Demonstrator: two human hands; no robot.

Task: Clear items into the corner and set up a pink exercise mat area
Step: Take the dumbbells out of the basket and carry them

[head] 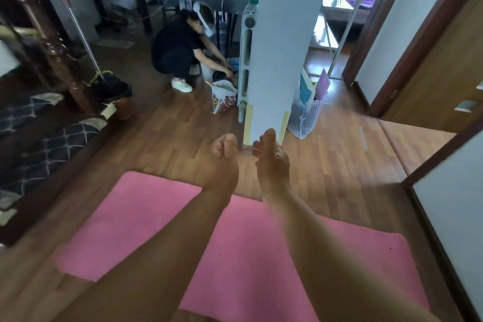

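The pink exercise mat [162, 219] lies flat on the wooden floor below me, and both my forearms stretch out over it. My left hand [224, 158] hovers past the mat's far edge with its fingers bent downward and nothing visible in it. My right hand [271, 162] is close beside it, fingers pointing forward and holding nothing. Both hands are just short of the base of a white pillar [277, 60]. The picture is blurred by motion.
A person in black [177, 47] crouches left of the pillar over bags [222, 97] on the floor. A clear bag of flat items [307, 112] leans right of the pillar. A dark patterned rug [39, 144], a mop with bin [109, 89] and a wooden door [431, 81] border the floor.
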